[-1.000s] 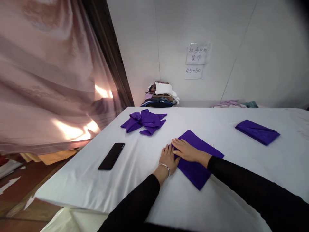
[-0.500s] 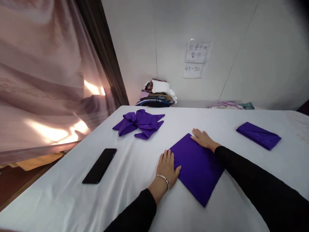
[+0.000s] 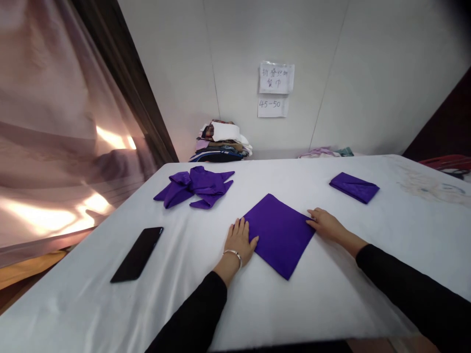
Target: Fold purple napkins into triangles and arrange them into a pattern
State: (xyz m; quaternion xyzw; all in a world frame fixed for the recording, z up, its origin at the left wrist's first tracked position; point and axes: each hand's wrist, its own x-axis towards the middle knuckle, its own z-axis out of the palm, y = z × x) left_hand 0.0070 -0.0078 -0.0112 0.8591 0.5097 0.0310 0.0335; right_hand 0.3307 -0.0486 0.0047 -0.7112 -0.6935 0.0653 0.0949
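Observation:
A purple cloth napkin (image 3: 276, 235), folded into a square, lies flat with one corner towards me. My left hand (image 3: 241, 241), with a silver bangle at the wrist, rests flat on the napkin's left corner, its fingers stretched out. At the right corner my right hand (image 3: 324, 224) pinches the cloth edge between thumb and fingers. Beyond the napkin to the left sit folded purple cloths (image 3: 206, 189) with pointed ends. Another purple cloth (image 3: 353, 187), folded into a flat oblong, lies at the far right.
A black phone (image 3: 137, 255) lies on the white-covered table (image 3: 184, 304) at the left. Behind the table stands a pile of folded clothes (image 3: 221, 142). Paper signs (image 3: 275, 78) hang on the wall, and a pink curtain (image 3: 44, 122) drapes along the left side.
My right hand has moved from the napkin's far corner to its right corner and closed on the edge. The left hand stays on the left corner. The view has shifted to the right.

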